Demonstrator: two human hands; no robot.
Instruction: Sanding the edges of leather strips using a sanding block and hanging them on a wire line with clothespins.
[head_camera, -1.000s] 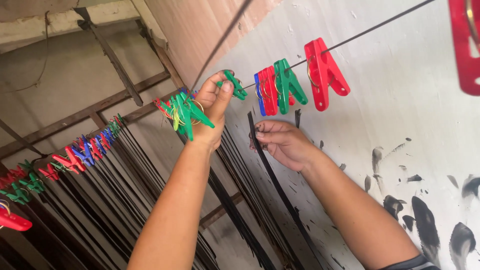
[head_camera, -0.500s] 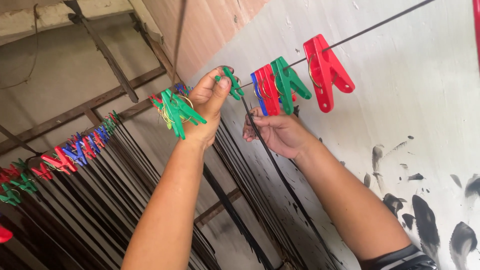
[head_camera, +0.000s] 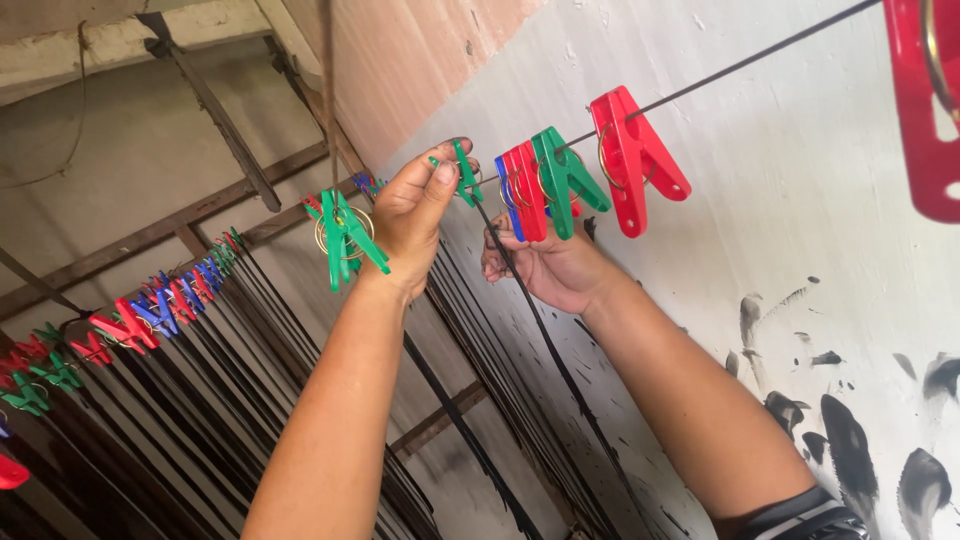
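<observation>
My left hand (head_camera: 415, 210) is raised to the wire line (head_camera: 740, 65) and pinches a green clothespin (head_camera: 464, 172) between thumb and fingers. Just below it, my right hand (head_camera: 545, 265) holds the top of a thin black strip (head_camera: 545, 340) that hangs down from that clothespin. To the right on the wire sit a blue and red pin (head_camera: 520, 190), a green pin (head_camera: 565, 175) and a red pin (head_camera: 635, 150). A green pin with a metal ring (head_camera: 345, 235) hangs left of my left wrist.
Many black strips (head_camera: 200, 400) hang from coloured clothespins (head_camera: 150, 315) along lines to the left. A white wall with black smears (head_camera: 850, 400) is on the right. A large red pin (head_camera: 925, 100) hangs at the top right. Wooden beams (head_camera: 210, 100) run overhead.
The view has shifted slightly. My right hand has risen closer under the green clothespin that my left hand pinches, bringing the strip's top up to it.
</observation>
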